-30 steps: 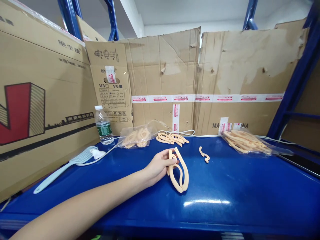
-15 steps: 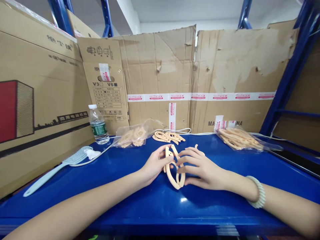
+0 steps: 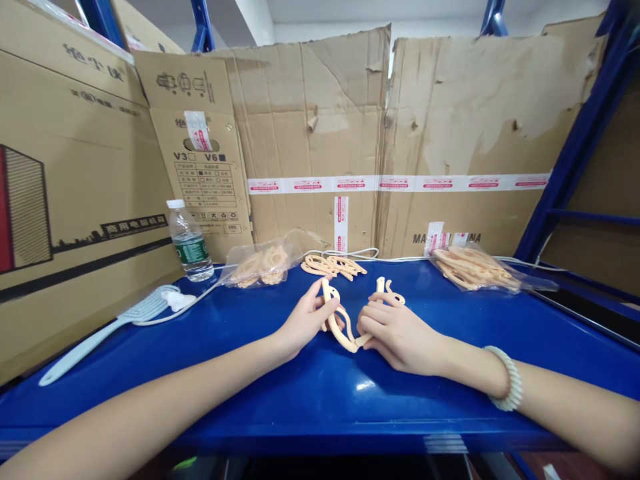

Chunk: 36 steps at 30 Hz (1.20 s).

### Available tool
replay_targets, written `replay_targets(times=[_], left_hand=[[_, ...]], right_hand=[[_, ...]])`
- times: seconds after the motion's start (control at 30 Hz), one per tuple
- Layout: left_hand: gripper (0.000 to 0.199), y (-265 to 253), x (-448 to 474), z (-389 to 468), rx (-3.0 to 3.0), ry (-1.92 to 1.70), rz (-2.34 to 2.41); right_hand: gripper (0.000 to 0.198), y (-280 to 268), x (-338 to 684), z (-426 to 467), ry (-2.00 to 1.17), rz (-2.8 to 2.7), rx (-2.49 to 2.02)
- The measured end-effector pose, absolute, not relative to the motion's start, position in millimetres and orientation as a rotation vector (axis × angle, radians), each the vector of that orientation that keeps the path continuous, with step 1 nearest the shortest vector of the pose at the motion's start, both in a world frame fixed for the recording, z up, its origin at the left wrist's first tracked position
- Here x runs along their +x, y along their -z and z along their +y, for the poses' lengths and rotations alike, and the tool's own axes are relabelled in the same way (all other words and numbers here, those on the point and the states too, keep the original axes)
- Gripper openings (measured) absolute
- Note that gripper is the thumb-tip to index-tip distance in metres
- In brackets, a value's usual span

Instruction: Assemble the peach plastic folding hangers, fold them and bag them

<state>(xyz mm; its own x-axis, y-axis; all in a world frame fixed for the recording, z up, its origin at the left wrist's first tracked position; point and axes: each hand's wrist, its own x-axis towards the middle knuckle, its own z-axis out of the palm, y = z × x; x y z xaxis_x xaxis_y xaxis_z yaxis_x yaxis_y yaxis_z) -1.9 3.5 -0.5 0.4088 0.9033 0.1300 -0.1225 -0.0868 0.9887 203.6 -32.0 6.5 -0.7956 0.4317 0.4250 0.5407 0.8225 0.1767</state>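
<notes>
A beige folding hanger (image 3: 341, 338) made of curved plastic arms is between my hands above the blue table, its two sides spread apart in a V that meets at the bottom. My left hand (image 3: 306, 321) pinches the left side near its upper end, thumb in front. My right hand (image 3: 400, 333) is closed round the right side, whose tip sticks up above the fingers. Just behind the right hand shows a small curved beige piece with a hole (image 3: 395, 293). Whether it joins the held hanger is hidden.
Loose beige pieces (image 3: 334, 266) lie at the back middle. Bagged beige parts stand left (image 3: 263, 265) and right (image 3: 475, 268). At left are a water bottle (image 3: 191, 248) and a pale blue brush (image 3: 107, 333). A white cable (image 3: 400, 259) runs along the cardboard wall (image 3: 310, 120).
The hanger's two sides have swung apart from nearly together. My right hand has gone from loosely spread fingers to closed round the right side. The view has shifted slightly.
</notes>
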Motion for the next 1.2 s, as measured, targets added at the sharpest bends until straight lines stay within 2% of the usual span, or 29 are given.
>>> replay_targets(times=[0.17, 0.37, 0.53, 0.63, 0.73, 0.8, 0.93, 1.1, 1.2], left_hand=[[0.036, 0, -1, 3, 1.386, -0.983, 0.818], [0.024, -3, -2, 6, 1.231, -0.991, 0.847], [0.023, -5, -5, 8, 1.177, -1.007, 0.790], [0.023, -4, -6, 9, 1.178, -0.990, 0.745], [0.020, -3, -7, 10, 1.176, -0.982, 0.709], [0.019, -3, -7, 10, 1.182, -0.969, 0.676], [0.031, -4, -8, 8, 1.171, -0.955, 0.674], [0.033, -6, -7, 8, 1.172, -0.949, 0.675], [0.033, -6, -7, 8, 1.172, -0.950, 0.674]], right_hand=[[0.013, -4, 203, -32, 0.428, -2.652, -0.913], [0.019, -6, 203, -31, 0.591, -2.588, -0.764], [0.008, -19, 224, -17, 0.204, -2.368, -0.800], [0.017, -30, 242, -4, 0.083, -2.353, -0.866], [0.012, -36, 254, 5, 0.050, -2.467, -0.840], [0.015, -37, 255, 8, -0.034, -2.538, -0.825], [0.016, -33, 252, 9, -0.244, -2.615, -0.901], [0.019, -27, 255, 16, -0.251, -2.633, -0.909], [0.027, -28, 261, 19, -0.163, -2.611, -0.931]])
